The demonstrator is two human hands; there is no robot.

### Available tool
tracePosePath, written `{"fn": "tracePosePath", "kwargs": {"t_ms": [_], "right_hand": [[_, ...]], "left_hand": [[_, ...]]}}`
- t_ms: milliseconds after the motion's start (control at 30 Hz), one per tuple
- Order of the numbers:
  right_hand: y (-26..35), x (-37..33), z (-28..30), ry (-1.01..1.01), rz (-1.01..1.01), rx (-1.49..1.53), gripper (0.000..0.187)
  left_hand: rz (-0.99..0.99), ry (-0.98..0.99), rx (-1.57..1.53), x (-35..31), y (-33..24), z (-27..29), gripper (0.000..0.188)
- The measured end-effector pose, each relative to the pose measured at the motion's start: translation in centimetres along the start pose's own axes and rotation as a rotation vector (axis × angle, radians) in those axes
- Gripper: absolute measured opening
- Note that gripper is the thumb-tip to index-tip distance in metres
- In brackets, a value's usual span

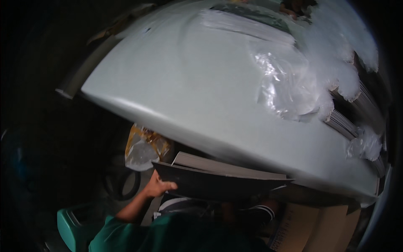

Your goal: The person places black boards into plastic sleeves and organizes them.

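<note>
My left hand [161, 186] grips the left end of a wide black board [218, 185], its thumb lying on the dark face. Behind the board's upper edge shows a thick grey stack [226, 166], like sheets or boards packed together; I cannot tell whether the two are joined. Both are just above my lap, at the near edge of a pale table [184, 88]. A dim strip of skin below the board may be my right forearm; my right hand itself is hidden behind the board, so its fingers do not show.
Crumpled clear plastic [289, 84] lies on the table, with grey stacks [342, 124] at the right. A white stack [247, 27] is at the far side, near another person [294, 8]. An open cardboard box [315, 229] stands lower right, a green stool [69, 229] lower left.
</note>
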State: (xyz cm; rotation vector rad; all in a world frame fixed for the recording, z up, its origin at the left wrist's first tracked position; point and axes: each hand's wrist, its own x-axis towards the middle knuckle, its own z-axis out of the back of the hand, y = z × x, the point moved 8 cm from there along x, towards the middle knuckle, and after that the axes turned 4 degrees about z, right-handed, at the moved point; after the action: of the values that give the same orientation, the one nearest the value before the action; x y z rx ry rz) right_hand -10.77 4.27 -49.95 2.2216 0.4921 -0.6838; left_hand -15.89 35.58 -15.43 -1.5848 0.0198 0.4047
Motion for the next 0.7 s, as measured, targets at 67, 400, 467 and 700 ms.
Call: {"fn": "tracePosePath", "kwargs": {"t_ms": [67,400,467,700], "right_hand": [[2.6,0.2,-4.5,0.295,0.025,0.257,0.050],[12.2,-13.5,-19.3,0.371,0.439,0.054,0.078],[12.1,-16.0,-21.6,0.568,0.485,-0.062,0.079],[11.9,-20.9,-25.6,0.822,0.436,-0.692,0.079]], "left_hand": [[-0.087,0.018,-0.059,-1.2,-1.1,0.3,0.053],[-0.380,-0.087,-0.300,-7.6,-2.9,3.5,0.034],[-0.475,-0.076,-0.248,-8.3,-3.9,3.9,0.033],[-0.546,-0.221,-0.377,-10.9,-1.0,8.0,0.038]]}}
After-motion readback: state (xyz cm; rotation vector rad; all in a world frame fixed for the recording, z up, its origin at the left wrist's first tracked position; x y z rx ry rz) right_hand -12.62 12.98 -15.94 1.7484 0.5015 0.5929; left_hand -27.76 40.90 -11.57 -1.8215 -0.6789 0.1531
